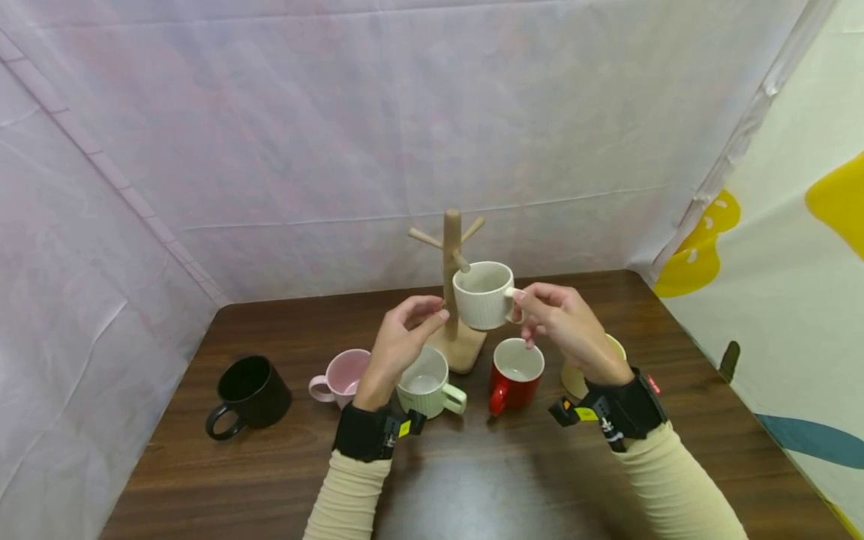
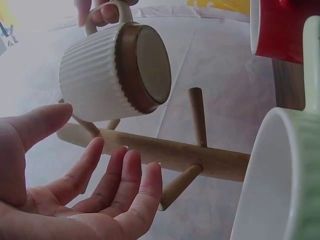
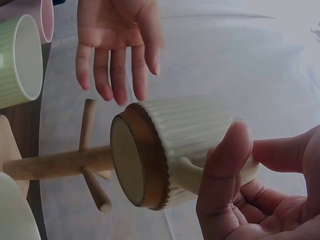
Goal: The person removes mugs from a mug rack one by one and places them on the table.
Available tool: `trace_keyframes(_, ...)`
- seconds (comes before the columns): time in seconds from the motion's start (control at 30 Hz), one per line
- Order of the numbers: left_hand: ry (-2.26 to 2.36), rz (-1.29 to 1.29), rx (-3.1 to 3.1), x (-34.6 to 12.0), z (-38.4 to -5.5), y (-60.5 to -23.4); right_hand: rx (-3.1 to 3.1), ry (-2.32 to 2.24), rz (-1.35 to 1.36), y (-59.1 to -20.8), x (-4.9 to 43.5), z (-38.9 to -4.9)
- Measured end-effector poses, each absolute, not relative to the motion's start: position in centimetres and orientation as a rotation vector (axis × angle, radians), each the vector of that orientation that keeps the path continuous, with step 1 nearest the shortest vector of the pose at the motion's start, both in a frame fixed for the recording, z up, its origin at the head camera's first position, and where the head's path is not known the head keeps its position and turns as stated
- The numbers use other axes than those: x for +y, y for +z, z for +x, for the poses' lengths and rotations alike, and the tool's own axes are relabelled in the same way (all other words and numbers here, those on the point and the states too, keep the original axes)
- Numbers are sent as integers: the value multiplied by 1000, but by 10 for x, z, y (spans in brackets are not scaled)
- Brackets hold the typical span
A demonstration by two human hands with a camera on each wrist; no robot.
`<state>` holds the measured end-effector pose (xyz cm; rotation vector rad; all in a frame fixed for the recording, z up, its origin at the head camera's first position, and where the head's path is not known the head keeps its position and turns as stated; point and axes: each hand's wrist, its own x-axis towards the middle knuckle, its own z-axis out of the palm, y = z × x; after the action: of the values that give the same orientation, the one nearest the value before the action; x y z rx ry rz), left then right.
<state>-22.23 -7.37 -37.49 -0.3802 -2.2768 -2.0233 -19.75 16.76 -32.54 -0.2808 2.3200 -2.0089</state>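
Observation:
My right hand (image 1: 563, 326) pinches the handle of a white ribbed mug (image 1: 481, 304), holding it in the air by the wooden mug tree (image 1: 451, 277). The mug is roughly upright, its rim close to one of the upper pegs (image 1: 461, 261); whether they touch, I cannot tell. A brown band circles its foot (image 3: 150, 157) in the right wrist view. On the other side of the post, my left hand (image 1: 403, 337) holds nothing, its fingers spread and loosely bent, as the left wrist view shows. Wooden pegs (image 2: 197, 117) stick out from the post there.
A black mug (image 1: 263, 397), a pink mug (image 1: 346, 371), a light green mug (image 1: 420, 394) and a red mug (image 1: 516, 382) stand along the dark wooden table (image 1: 297, 465). A pale yellow mug (image 1: 574, 379) is partly behind my right wrist. Hanging cloth (image 1: 324, 150) encloses the back.

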Motion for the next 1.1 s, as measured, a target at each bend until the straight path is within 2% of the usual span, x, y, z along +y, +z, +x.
trace_keyframes(1.1, -2139, -429, -2224, -77, -221, -379, 2379, -2000, -210, -332, 203, -194)
